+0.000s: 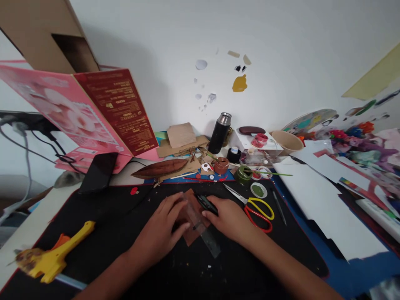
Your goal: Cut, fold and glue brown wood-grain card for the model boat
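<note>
A small brown sheet (191, 236) lies on the black mat with a clear ruler (210, 241) slanting across it. My left hand (167, 225) is spread at the ruler's left side, fingertips pressing on the ruler and sheet. In my right hand (223, 214) is a dark utility knife (206, 203), fingers closed around its body. Its blade cannot be made out. Just right of that hand rest scissors (250, 204) with one yellow and one red handle.
A yellow glue gun (65, 252) lies at the left, near a black phone (99, 173). Paint jars (243, 175), a brown leaf-shaped piece (161, 168) and a black flask (220, 133) line the back. A dark pen (278, 207) and white sheets (328, 204) are on the right.
</note>
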Action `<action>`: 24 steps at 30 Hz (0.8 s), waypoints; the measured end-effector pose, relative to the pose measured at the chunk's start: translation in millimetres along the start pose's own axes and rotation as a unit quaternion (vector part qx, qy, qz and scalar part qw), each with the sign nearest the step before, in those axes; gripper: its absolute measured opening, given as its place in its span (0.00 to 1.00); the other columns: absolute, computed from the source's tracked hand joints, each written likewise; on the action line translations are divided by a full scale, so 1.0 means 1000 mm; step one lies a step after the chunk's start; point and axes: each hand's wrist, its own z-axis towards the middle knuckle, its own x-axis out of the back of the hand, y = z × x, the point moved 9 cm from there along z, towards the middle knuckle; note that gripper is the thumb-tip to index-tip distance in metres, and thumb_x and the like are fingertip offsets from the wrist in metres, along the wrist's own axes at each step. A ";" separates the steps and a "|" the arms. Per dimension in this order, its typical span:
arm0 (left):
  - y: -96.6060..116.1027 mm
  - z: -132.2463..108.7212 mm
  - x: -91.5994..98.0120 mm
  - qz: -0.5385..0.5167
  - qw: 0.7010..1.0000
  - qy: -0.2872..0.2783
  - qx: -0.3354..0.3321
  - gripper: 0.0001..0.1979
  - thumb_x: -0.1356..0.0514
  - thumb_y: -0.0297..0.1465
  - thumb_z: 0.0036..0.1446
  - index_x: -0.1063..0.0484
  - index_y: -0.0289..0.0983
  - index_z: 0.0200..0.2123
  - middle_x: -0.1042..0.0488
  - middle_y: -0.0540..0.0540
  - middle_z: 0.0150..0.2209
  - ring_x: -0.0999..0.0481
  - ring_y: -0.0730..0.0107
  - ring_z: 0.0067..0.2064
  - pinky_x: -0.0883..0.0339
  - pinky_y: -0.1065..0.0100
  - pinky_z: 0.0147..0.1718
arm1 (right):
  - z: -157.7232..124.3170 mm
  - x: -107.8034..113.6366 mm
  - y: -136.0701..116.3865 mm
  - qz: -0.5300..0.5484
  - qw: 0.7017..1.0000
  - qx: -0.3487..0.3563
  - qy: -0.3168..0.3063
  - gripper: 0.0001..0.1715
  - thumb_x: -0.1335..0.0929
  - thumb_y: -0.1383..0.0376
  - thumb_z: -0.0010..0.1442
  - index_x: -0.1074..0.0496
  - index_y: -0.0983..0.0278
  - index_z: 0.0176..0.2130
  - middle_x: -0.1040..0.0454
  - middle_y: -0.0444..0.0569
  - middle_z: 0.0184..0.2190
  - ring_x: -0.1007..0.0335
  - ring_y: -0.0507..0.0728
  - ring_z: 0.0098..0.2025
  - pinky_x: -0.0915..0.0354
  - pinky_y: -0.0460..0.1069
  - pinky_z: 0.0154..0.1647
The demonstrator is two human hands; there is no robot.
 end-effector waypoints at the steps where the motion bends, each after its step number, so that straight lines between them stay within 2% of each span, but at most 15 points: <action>1: -0.001 -0.003 0.003 -0.001 1.000 -0.010 -0.009 0.27 0.38 0.34 0.67 0.36 0.40 0.66 0.35 0.35 0.70 0.33 0.49 0.69 0.30 0.47 0.63 | 0.001 0.001 0.001 0.001 1.000 -0.003 0.002 0.20 0.31 0.59 0.68 0.24 0.62 0.57 0.17 0.56 0.49 0.20 0.65 0.52 0.32 0.53 0.49; 3: -0.005 -0.009 0.008 0.008 0.999 -0.039 -0.018 0.33 0.35 0.38 0.65 0.39 0.42 0.69 0.37 0.37 0.71 0.34 0.49 0.70 0.33 0.45 0.66 | 0.002 0.001 0.004 0.018 1.000 -0.002 -0.002 0.19 0.31 0.59 0.69 0.24 0.62 0.57 0.17 0.56 0.49 0.20 0.64 0.52 0.33 0.52 0.49; 6: -0.011 -0.017 0.015 0.026 0.998 -0.053 0.000 0.36 0.33 0.39 0.63 0.40 0.42 0.71 0.34 0.37 0.70 0.31 0.50 0.68 0.30 0.47 0.64 | 0.003 -0.001 0.007 0.057 0.998 0.007 -0.013 0.18 0.31 0.60 0.69 0.24 0.61 0.56 0.16 0.54 0.48 0.20 0.62 0.50 0.34 0.51 0.48; 13: 0.000 -0.019 0.011 0.045 0.997 -0.049 0.036 0.30 0.36 0.34 0.64 0.36 0.42 0.68 0.26 0.39 0.64 0.26 0.50 0.63 0.30 0.47 0.60 | 0.008 -0.001 0.005 0.067 0.997 0.040 -0.012 0.14 0.31 0.60 0.68 0.23 0.61 0.51 0.16 0.51 0.43 0.20 0.61 0.44 0.37 0.50 0.41; 24: 0.014 -0.019 0.011 0.073 0.997 -0.027 0.018 0.24 0.37 0.39 0.67 0.31 0.42 0.63 0.23 0.40 0.56 0.24 0.50 0.55 0.29 0.51 0.52 | 0.022 -0.003 -0.012 0.013 0.995 0.089 -0.034 0.14 0.30 0.57 0.68 0.23 0.62 0.49 0.16 0.53 0.43 0.20 0.62 0.43 0.39 0.50 0.38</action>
